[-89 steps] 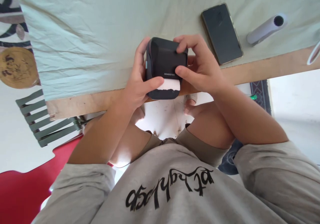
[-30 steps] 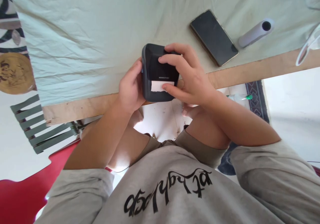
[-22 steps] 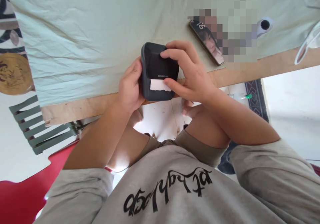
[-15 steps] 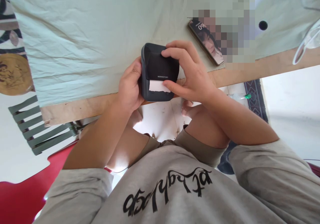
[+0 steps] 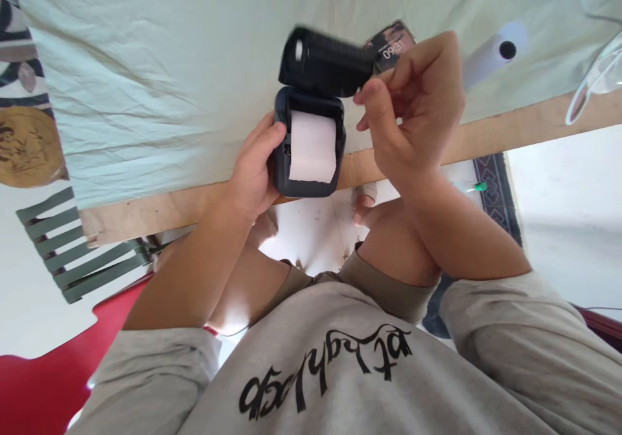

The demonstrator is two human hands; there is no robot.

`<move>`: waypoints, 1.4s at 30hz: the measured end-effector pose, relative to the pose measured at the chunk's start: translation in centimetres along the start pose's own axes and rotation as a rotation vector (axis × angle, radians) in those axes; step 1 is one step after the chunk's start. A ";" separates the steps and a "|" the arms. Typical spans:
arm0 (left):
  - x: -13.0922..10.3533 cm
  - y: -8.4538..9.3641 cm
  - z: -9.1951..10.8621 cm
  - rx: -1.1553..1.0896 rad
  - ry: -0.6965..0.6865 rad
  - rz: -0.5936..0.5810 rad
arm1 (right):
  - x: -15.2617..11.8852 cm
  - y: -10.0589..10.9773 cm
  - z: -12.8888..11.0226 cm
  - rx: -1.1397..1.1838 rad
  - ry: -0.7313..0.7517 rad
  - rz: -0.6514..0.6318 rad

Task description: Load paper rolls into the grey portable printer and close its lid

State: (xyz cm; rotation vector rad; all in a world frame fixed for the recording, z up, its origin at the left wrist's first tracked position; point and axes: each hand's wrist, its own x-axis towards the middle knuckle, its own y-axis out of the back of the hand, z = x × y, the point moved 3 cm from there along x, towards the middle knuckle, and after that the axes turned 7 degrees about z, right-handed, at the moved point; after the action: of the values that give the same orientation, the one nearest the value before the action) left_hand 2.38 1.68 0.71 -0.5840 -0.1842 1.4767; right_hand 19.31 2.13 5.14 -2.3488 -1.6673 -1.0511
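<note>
My left hand (image 5: 257,169) is wrapped round the left side of a small dark label printer (image 5: 311,190), its thumb on the rim. The black lid (image 5: 323,62) stands raised at the far end of the body, slightly blurred. At the lid's right corner, my right hand (image 5: 418,104) has thumb and fingers closed on its edge. Inside the uncovered printer sits a white paper roll (image 5: 313,146), its torn end lying over the near edge. Behind my right hand is a phone (image 5: 391,46) with a lit screen, partly hidden.
A white roll with a dark core (image 5: 490,56) lies on the cloth-covered table (image 5: 170,65) at the right. White-framed glasses (image 5: 590,82) rest near the right edge. Below the wooden table edge (image 5: 525,111), a bottle with a green cap (image 5: 480,187) is on the floor.
The printer's lid has swung up and away from me with my right hand, uncovering the paper roll. My left hand has stayed around the printer body.
</note>
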 end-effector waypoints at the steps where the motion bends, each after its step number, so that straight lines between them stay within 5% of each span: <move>1: 0.0 0.0 0.0 -0.006 0.001 -0.001 | 0.1 -0.1 0.1 0.009 0.004 -0.009; 7: 0.0 0.0 -0.1 0.006 -0.008 -0.050 | -0.3 -1.6 -0.2 -0.378 0.139 -0.458; 15: -0.2 0.1 0.1 0.073 0.012 -0.035 | -0.2 -1.6 -1.0 -0.618 0.162 -0.681; 19: -0.2 0.0 0.1 0.073 0.038 -0.074 | 0.0 -1.0 -0.8 -0.396 0.107 -0.667; 23: 0.2 0.3 0.2 0.031 -0.007 -0.009 | 0.9 -0.1 0.9 0.108 -0.134 -0.591; 30: 0.9 0.6 -0.2 -0.134 0.049 0.007 | 3.0 0.0 6.1 0.471 -0.615 -0.234; 36: 0.7 0.2 -0.2 -0.151 0.038 0.004 | 2.1 -0.8 7.2 0.298 -0.424 -0.223; 42: 0.5 0.1 0.2 -0.115 0.025 0.002 | 2.3 -0.8 5.7 -0.184 -0.035 -0.277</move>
State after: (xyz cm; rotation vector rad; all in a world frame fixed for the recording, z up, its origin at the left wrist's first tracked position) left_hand 2.22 2.19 0.68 -0.6953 -0.2503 1.4667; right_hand 21.82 6.76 1.91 -2.2983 -2.0361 -1.2652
